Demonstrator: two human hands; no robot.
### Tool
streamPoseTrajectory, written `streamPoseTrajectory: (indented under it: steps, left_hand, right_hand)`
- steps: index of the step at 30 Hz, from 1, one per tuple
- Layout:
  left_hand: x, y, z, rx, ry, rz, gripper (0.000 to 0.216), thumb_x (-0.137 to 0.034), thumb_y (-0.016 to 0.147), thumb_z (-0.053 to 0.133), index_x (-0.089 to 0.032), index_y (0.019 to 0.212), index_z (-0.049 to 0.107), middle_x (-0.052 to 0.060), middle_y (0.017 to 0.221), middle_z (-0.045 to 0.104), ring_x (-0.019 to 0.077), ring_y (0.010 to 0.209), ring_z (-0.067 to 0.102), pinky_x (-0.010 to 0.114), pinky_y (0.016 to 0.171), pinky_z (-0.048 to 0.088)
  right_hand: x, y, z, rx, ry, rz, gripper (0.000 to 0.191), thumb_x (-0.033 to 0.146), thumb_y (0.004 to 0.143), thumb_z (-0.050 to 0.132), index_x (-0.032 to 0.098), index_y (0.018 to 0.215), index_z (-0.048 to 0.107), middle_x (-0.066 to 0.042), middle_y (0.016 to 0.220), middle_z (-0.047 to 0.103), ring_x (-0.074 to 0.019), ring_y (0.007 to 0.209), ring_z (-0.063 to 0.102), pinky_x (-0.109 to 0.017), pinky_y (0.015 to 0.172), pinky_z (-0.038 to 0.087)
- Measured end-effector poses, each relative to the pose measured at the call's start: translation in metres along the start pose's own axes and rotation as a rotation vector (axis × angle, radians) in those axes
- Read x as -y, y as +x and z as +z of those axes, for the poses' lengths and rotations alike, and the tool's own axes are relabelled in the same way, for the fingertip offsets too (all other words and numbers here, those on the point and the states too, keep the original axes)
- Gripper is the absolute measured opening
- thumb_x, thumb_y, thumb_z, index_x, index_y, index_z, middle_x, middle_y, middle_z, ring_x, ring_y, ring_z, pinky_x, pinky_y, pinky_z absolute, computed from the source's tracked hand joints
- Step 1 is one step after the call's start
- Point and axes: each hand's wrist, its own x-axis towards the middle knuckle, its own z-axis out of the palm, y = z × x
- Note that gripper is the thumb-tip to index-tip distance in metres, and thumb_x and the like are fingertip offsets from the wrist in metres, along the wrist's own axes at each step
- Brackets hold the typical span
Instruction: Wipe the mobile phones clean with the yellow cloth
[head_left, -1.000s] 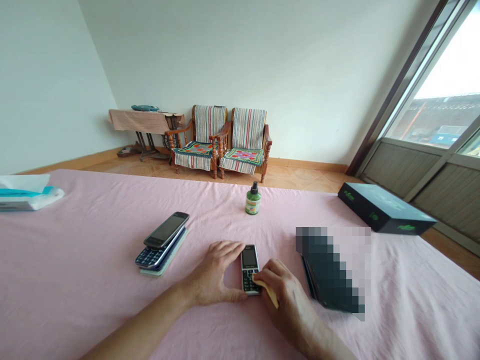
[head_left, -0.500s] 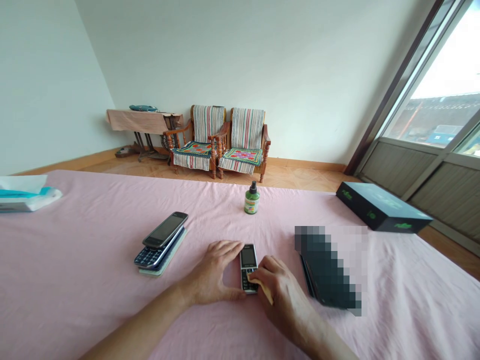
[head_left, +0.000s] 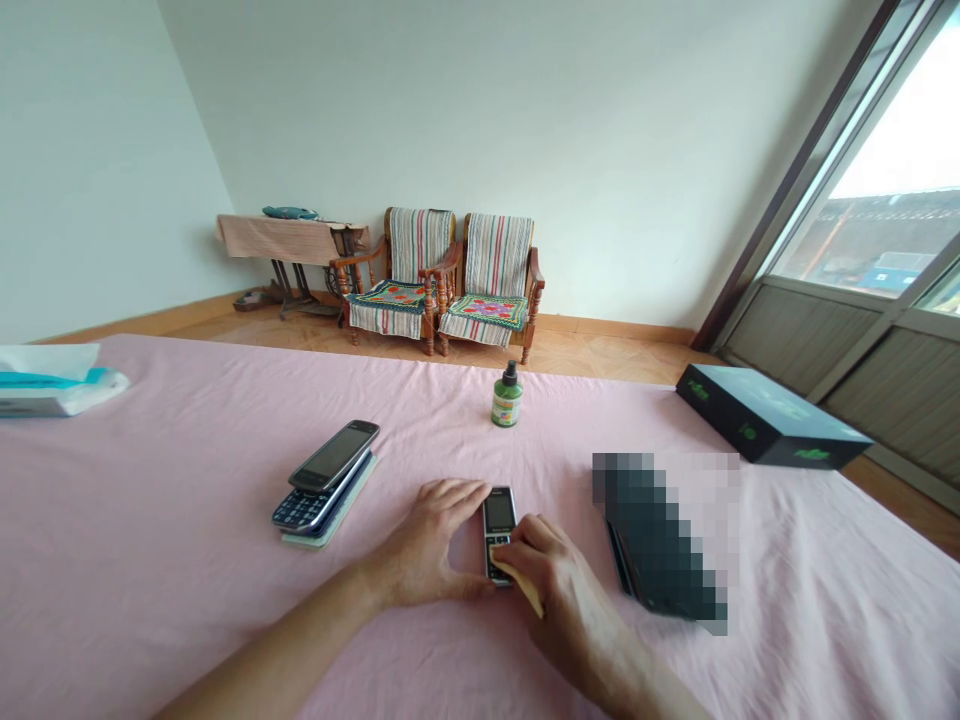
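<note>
Phone (head_left: pixel 499 508) lies against flat left hand (head_left: pixel 431 540), right hand (head_left: pixel 561 578) pinching yellow cloth (head_left: pixel 526 590); bare tablecloth (head_left: pixel 187 560) around.

The room is bright with daylight that comes in through the big window (head_left: pixel 885 230), and the sky in it is so bright it looks plain white. Far from the window, the pink cloth (head_left: pixel 150 520) gets soft light, with only a small faint shadow under the left hand (head_left: pixel 431 540). Straight lines near the window lean and bend, and a blocky blurred patch (head_left: pixel 660 540) sits below it.
</note>
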Motion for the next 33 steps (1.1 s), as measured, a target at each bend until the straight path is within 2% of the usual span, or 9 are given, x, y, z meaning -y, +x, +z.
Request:
streamPoseTrajectory:
  steps: [3, 8, 12, 17, 23, 30, 33]
  left_hand:
    - [0.0009, -0.0003, 0.0015, -0.013, 0.005, -0.002, 0.099, -0.046, 0.056, 0.086, -0.019, 0.140, 0.041, 0.011, 0.141, 0.047, 0.0321, 0.129, 0.041, 0.045, 0.110, 0.031]
    - [0.0013, -0.0008, 0.0018, -0.003, 0.000, 0.003, 0.101, -0.055, 0.057, 0.083, -0.019, 0.141, 0.040, 0.011, 0.142, 0.047, 0.0321, 0.129, 0.041, 0.046, 0.110, 0.030]
    - [0.0010, -0.0009, 0.0012, -0.013, 0.007, 0.003, 0.100, -0.048, 0.056, 0.086, -0.019, 0.140, 0.040, 0.010, 0.141, 0.047, 0.0312, 0.129, 0.041, 0.045, 0.110, 0.031]
    - [0.0003, 0.0001, 0.0007, -0.005, -0.004, 0.006, 0.101, -0.051, 0.056, 0.085, -0.019, 0.140, 0.040, 0.011, 0.141, 0.047, 0.0323, 0.129, 0.041, 0.046, 0.109, 0.031]
    - [-0.0013, 0.0005, -0.0004, -0.001, -0.011, 0.003, 0.106, -0.046, 0.049, 0.088, -0.021, 0.141, 0.039, 0.011, 0.141, 0.047, 0.0343, 0.128, 0.042, 0.048, 0.108, 0.031]
    - [-0.0023, 0.0003, -0.0015, 0.018, 0.002, -0.008, 0.106, -0.044, 0.050, 0.088, -0.018, 0.140, 0.040, 0.012, 0.141, 0.046, 0.0338, 0.129, 0.040, 0.046, 0.109, 0.031]
    - [-0.0023, 0.0002, -0.0009, 0.001, -0.005, -0.009, 0.104, -0.047, 0.052, 0.086, -0.020, 0.141, 0.039, 0.012, 0.141, 0.046, 0.0348, 0.128, 0.041, 0.048, 0.108, 0.031]
  right_hand:
    - [0.0025, 0.0009, 0.0002, 0.021, 0.005, -0.030, 0.025, -0.001, 0.087, 0.049, 0.018, 0.078, 0.063, -0.004, 0.087, 0.056, -0.0165, 0.082, 0.050, -0.026, 0.070, 0.038]
    - [0.0014, 0.0002, 0.0002, -0.001, 0.009, 0.036, 0.025, -0.003, 0.084, 0.051, 0.017, 0.079, 0.064, -0.004, 0.086, 0.056, -0.0171, 0.082, 0.050, -0.026, 0.070, 0.038]
    - [0.0010, -0.0009, 0.0024, 0.017, 0.025, -0.028, 0.026, 0.000, 0.088, 0.048, 0.018, 0.079, 0.064, -0.004, 0.086, 0.055, -0.0163, 0.081, 0.050, -0.026, 0.070, 0.038]
    - [-0.0034, -0.0009, 0.0039, -0.008, 0.063, 0.024, 0.028, -0.005, 0.082, 0.051, 0.018, 0.083, 0.066, -0.004, 0.087, 0.055, -0.0163, 0.082, 0.050, -0.025, 0.069, 0.038]
    - [-0.0002, 0.0010, 0.0017, 0.038, 0.081, -0.031, 0.028, -0.003, 0.085, 0.050, 0.019, 0.082, 0.066, -0.003, 0.087, 0.053, -0.0153, 0.082, 0.050, -0.024, 0.069, 0.038]
    - [0.0038, 0.0001, -0.0041, 0.075, 0.132, -0.007, 0.030, -0.006, 0.082, 0.050, 0.019, 0.081, 0.066, -0.003, 0.088, 0.054, -0.0147, 0.083, 0.051, -0.022, 0.069, 0.039]
    - [0.0031, -0.0007, -0.0039, 0.062, 0.111, -0.008, 0.029, -0.005, 0.083, 0.049, 0.019, 0.081, 0.066, -0.003, 0.088, 0.053, -0.0147, 0.083, 0.051, -0.022, 0.069, 0.039]
